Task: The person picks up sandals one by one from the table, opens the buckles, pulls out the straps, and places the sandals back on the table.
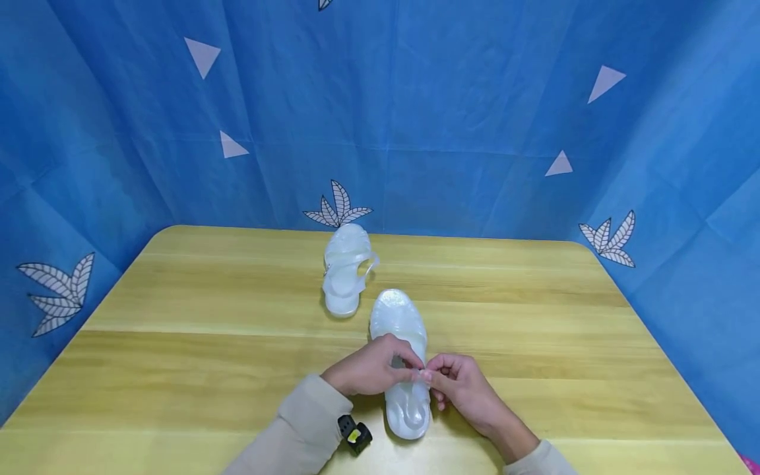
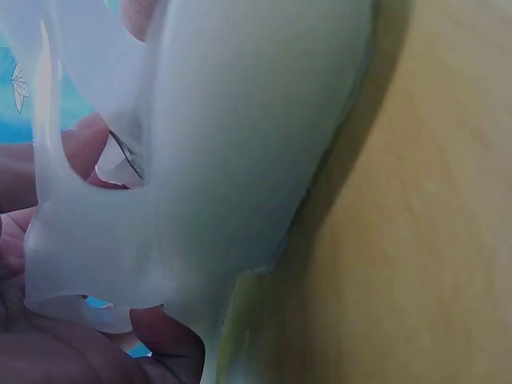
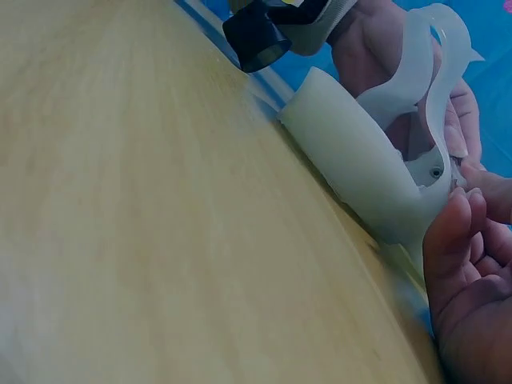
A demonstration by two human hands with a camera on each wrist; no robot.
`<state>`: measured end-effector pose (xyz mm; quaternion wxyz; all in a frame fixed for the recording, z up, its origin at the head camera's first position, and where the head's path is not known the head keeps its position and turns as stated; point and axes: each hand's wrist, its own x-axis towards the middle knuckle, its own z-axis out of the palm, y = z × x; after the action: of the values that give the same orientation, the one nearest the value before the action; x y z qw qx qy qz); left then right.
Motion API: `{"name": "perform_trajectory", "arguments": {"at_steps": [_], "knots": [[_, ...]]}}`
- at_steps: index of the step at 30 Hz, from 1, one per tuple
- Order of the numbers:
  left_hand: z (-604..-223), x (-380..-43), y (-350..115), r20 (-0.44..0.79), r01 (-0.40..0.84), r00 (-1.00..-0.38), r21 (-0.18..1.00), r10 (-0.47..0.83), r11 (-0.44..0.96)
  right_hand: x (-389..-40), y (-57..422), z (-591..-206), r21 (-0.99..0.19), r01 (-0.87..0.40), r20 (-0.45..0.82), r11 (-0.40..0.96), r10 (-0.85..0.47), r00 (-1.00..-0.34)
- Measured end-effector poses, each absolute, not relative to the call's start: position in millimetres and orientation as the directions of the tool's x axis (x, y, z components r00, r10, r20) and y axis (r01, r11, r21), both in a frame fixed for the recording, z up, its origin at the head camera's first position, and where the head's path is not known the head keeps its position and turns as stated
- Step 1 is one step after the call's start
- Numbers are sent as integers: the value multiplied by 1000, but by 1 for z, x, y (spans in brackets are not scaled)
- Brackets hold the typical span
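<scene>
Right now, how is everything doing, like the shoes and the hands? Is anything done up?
Near sandal: sole down on the table
Its strap: pinched at the side; can't tell if fastened
Left hand: pinching at the strap
Right hand: pinching there too, fingertips close to the left's
Far sandal: sole down, untouched; can't tell if fastened
Curtain: hanging, creased

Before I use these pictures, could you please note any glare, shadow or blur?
Head view: mostly sharp, pale glare on the wood-grain tabletop by the nearer translucent sandal; left wrist view: dim, soft shadow beside that sandal; right wrist view: dim, tabletop grain softly blurred.
</scene>
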<state>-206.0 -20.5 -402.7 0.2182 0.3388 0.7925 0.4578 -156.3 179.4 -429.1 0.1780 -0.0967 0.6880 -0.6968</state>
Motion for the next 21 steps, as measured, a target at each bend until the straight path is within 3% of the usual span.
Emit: {"name": "perform_trajectory", "arguments": {"at_steps": [4, 15, 21], "knots": [[-404, -204, -20, -55, 315, -684, 877, 727, 363, -156, 182, -430, -987, 160, -142, -9, -403, -904], [-408, -204, -23, -51, 298, -705, 883, 707, 362, -157, 200, -430, -957, 289, -231, -14, -567, -791], [-409, -205, -22, -42, 309, -704, 881, 709, 359, -157, 203, -433, -949, 311, -224, -53, -580, -783]]}}
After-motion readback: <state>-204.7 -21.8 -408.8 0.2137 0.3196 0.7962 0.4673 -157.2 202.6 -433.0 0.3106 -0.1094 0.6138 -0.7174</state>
